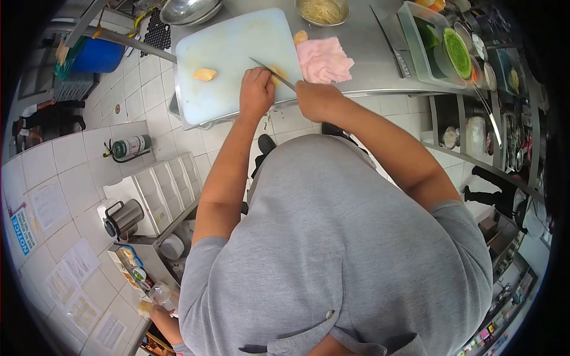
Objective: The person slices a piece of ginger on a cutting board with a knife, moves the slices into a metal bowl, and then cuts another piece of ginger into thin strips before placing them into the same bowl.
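My left hand rests on the near edge of a white cutting board, fingers curled on a yellowish piece of food. Just right of it, my right hand grips the handle of a knife. The blade runs up and left across that piece. A second yellow piece lies alone on the left half of the board. My grey shirt fills the lower part of the view.
A pink cloth lies right of the board, with a small food piece and a steel bowl of shredded food behind. A long knife and a tray of containers sit further right. Another person's hand shows at bottom left.
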`<state>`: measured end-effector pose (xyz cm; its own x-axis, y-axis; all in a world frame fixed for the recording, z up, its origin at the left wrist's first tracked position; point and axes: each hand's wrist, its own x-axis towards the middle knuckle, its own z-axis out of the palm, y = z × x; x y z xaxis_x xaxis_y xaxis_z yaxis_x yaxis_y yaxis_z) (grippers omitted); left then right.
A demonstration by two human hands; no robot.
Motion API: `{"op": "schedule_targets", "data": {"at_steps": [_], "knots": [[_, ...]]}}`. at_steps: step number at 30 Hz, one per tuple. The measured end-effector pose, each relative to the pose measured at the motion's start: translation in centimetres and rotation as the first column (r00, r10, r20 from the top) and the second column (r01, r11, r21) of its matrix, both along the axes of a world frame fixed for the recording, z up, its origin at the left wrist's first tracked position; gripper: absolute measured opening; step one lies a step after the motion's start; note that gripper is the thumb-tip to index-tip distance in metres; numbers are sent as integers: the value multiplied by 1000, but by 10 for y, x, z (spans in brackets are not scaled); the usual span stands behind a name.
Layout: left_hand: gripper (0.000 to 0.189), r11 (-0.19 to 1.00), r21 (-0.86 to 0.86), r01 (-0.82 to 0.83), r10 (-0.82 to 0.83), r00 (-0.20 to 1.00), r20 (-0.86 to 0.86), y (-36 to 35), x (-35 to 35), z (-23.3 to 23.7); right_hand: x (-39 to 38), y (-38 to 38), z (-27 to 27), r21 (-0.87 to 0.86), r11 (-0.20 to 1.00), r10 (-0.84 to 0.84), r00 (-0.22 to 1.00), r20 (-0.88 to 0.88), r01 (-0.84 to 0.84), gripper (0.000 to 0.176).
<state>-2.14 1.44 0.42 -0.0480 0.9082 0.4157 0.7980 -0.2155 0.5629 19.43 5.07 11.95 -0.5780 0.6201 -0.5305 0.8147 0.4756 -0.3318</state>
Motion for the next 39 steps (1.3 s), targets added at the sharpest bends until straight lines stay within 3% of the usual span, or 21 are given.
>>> {"op": "schedule_targets", "data": {"at_steps": [3,6,11,14,15,17,23,29,35,39], "knots": [[11,998,67,-6,8,1000,-17,-2,1,-4,6,-15,-32,-2,995,-102,994,-39,102,28],[16,997,77,14,-14,1000,-6,0,0,-4,-3,0,-47,-1,999,-54,998,-43,54,29],[12,999,41,15,-15,1000,-12,-1,-3,-5,-7,7,5,-43,999,2,1000,-1,-2,27],[12,996,88,-21,20,1000,5,-4,2,-9,5,-10,-20,16,999,35,999,14,-36,28],[12,996,83,-24,24,1000,6,-4,2,-10,6,-15,-35,10,999,-32,999,-36,32,27],[12,993,116,-23,21,1000,15,-4,2,-10,1,-14,-36,-9,994,-108,990,-87,107,27],[13,996,81,-25,23,1000,16,-2,1,-12,-4,4,-8,10,999,48,999,1,-48,23],[12,994,106,-22,18,999,32,-3,2,-12,0,-13,-44,-11,993,-117,988,-96,117,23],[9,1000,4,-9,9,1000,27,-2,-4,-2,-7,4,-10,10,999,37,999,9,-37,23],[10,998,58,-21,19,999,26,-2,-3,-10,3,-18,-37,-4,998,-66,996,-56,66,24]]}}
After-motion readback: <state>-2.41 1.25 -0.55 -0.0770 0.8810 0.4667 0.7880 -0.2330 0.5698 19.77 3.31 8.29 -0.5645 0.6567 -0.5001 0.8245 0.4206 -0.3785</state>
